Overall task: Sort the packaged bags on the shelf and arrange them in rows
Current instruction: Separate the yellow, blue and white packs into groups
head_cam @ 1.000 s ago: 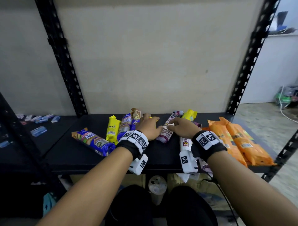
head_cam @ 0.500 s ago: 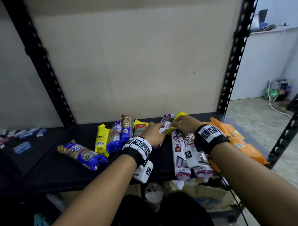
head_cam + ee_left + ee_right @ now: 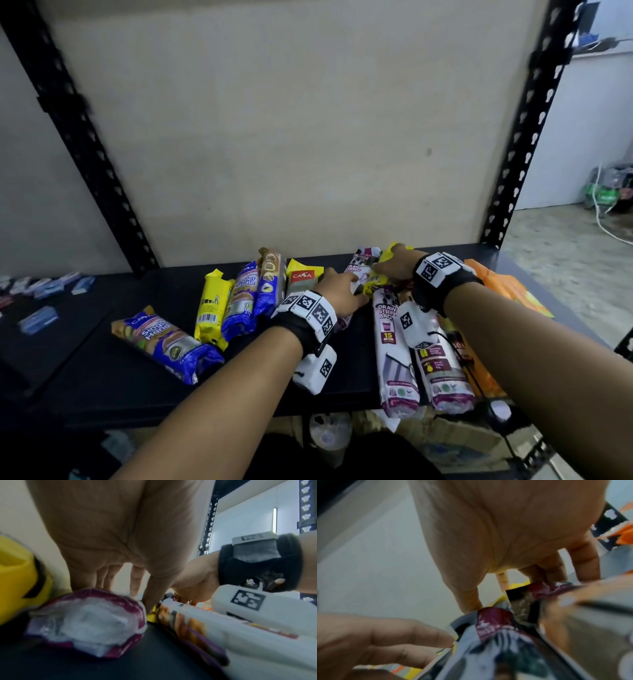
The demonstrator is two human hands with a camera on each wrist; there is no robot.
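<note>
Several packaged bag rolls lie on the black shelf (image 3: pixel 102 377). My left hand (image 3: pixel 339 291) lies over a white-and-purple drawstring bag roll (image 3: pixel 354 270), fingers on its far side and thumb on its right side; that roll's near end (image 3: pixel 89 622) fills the left wrist view. My right hand (image 3: pixel 394 265) reaches to the back, fingers curled over the far ends of two more drawstring rolls (image 3: pixel 394 359) that lie under its wrist. A yellow pack (image 3: pixel 373 287) sits between the hands. The right fingertips are hidden in the head view.
Left of the hands lie blue packs (image 3: pixel 164 339), a yellow roll (image 3: pixel 210 305) and a yellow CASA pack (image 3: pixel 303 275). Orange packs (image 3: pixel 510 291) lie at the right end. Black uprights (image 3: pixel 524 137) flank the shelf. Small blue packets (image 3: pixel 37 318) lie on the neighbouring shelf.
My right hand has moved back from the middle roll to the far ends of the two right rolls. My left hand has shifted right onto the middle drawstring roll.
</note>
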